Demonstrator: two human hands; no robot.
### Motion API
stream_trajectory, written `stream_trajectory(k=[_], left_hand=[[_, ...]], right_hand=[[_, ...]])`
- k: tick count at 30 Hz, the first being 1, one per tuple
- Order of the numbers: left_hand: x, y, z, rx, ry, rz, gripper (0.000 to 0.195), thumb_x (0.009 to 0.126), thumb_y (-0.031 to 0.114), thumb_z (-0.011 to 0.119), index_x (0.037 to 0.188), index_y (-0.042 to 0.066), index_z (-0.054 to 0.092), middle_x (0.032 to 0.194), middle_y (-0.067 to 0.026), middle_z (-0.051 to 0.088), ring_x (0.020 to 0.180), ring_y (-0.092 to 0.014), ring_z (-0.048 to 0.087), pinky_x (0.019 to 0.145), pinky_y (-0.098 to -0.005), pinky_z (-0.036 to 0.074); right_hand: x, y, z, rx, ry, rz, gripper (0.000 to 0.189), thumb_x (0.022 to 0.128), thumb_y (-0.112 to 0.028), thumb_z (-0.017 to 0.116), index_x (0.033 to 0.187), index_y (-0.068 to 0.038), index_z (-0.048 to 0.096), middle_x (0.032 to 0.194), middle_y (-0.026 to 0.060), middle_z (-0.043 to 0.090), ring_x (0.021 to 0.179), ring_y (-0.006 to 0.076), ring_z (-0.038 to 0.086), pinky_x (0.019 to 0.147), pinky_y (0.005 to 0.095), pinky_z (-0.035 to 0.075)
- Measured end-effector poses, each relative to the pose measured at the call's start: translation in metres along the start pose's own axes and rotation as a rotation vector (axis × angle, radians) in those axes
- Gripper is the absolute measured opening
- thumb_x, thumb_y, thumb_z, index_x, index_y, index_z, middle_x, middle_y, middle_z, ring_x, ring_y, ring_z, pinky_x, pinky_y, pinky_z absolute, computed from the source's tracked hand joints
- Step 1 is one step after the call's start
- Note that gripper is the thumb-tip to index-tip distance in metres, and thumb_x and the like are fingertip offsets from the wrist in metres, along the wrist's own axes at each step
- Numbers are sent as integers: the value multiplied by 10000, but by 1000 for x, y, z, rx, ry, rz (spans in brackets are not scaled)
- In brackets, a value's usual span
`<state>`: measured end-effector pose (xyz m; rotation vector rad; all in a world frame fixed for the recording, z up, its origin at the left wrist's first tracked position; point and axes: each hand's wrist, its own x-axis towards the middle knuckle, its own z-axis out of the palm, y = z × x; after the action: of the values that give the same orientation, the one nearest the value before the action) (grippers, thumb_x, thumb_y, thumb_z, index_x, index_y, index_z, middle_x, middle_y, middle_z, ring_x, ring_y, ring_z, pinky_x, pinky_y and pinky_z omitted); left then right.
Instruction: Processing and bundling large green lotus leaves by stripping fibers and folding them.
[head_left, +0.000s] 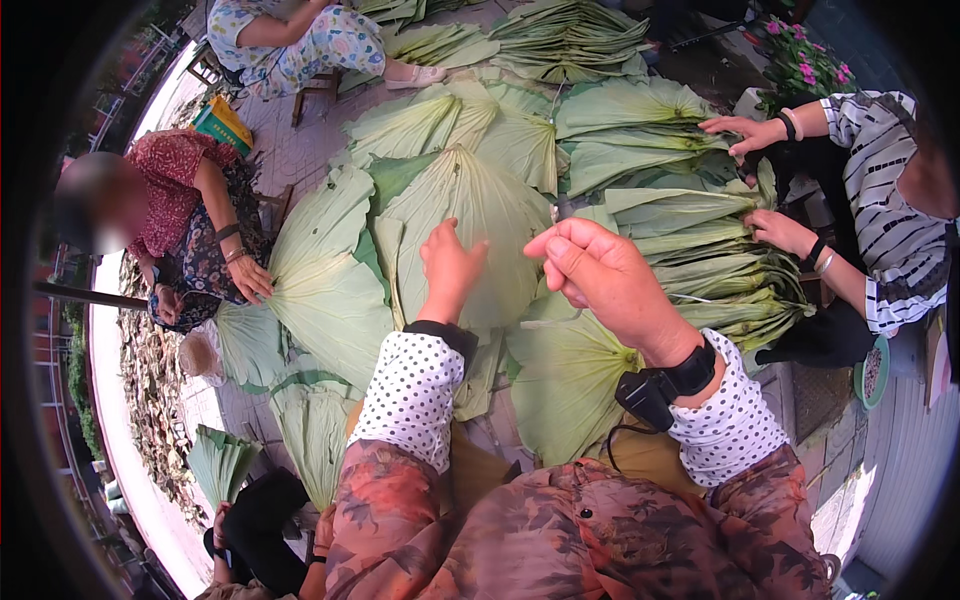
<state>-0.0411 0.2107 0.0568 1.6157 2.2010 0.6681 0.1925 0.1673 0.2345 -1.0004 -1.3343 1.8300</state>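
Large pale-green lotus leaves lie spread and overlapping before me. My left hand is over a broad lotus leaf, its thumb and fingers apart and nothing visible between them. To its right my right hand is raised with thumb and forefinger pinched together. A thin white string trails from under this hand, and a pale strand shows just above the fingertip; its full course is hidden. Below the right hand lies another lotus leaf, its stalk end near my wrist.
Folded lotus leaves are stacked at right, under a co-worker's hands. At left another person's hand touches a leaf. More leaf bundles lie at the far side. A green bowl and pink flowers stand at right.
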Motion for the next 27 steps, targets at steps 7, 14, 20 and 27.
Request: stream_trajectory(k=[7, 14, 20, 27], left_hand=[[0, -40, 36, 461, 21, -21, 330, 827, 140, 659, 1131, 37, 579, 1227, -175, 568, 1164, -383, 541, 908, -472, 505], [3, -62, 9, 340, 40, -71, 134, 858, 58, 580, 982, 16, 608, 1035, -211, 654, 984, -396, 639, 833, -478, 527], [-9, -80, -49, 217, 95, 15, 65, 859, 39, 593, 903, 18, 549, 895, -259, 660, 877, -446, 637, 745, -509, 498], [-43, -113, -152, 398, 85, 180, 108, 831, 17, 569, 937, 26, 552, 849, -228, 649, 855, -444, 629, 740, -528, 492]], right_hand=[[-12, -2, -5, -56, -35, -97, 237, 1049, -202, 495, 1139, -33, 635, 803, -34, 580, 646, 16, 415, 584, 181, 364], [-15, -5, -5, 38, -46, -150, 225, 1051, -177, 488, 1142, -32, 635, 808, -32, 584, 636, 14, 407, 578, 176, 351], [-25, -11, -6, 46, 3, -162, 243, 1035, -230, 514, 1092, -51, 668, 808, -52, 599, 708, 28, 486, 632, 204, 411], [-35, -10, -8, 111, 51, -197, 244, 1033, -249, 517, 1083, -58, 659, 809, -50, 589, 632, 17, 436, 557, 189, 382]])
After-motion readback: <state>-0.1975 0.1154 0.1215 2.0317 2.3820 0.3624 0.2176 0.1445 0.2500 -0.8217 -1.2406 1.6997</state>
